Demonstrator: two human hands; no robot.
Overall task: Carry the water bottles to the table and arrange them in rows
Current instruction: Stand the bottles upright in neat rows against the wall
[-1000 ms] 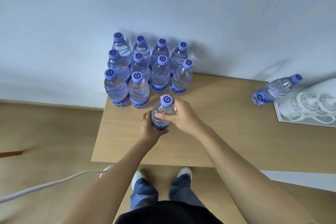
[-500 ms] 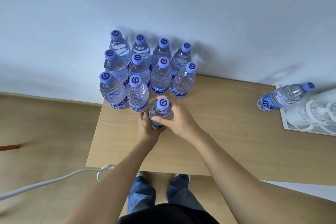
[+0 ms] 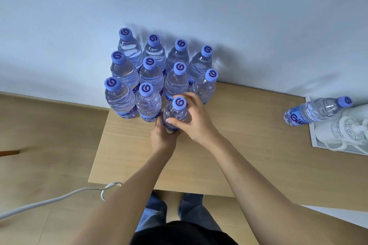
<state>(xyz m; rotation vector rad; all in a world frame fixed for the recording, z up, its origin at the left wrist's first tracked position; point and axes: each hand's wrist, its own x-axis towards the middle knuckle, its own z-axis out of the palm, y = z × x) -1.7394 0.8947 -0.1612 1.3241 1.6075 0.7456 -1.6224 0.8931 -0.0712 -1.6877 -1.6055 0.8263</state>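
Observation:
Several clear water bottles with purple caps [image 3: 151, 77] stand in rows at the far left corner of the wooden table [image 3: 249, 145], against the wall. Both hands hold one more upright bottle [image 3: 176, 112] at the right end of the front row, beside two front bottles. My left hand [image 3: 162, 137] grips its lower body from the near side. My right hand [image 3: 194, 119] wraps its upper body, thumb in front. Another bottle [image 3: 316, 110] lies apart at the far right.
A white tray [image 3: 320, 143] with white ceramic pieces sits at the table's right edge, the lone bottle leaning at it. A white cable [image 3: 59, 198] trails over the wooden floor on the left. My legs stand at the table's near edge.
Both hands have slid the held bottle away from me and slightly left, up beside the front row. The camera has moved a little closer.

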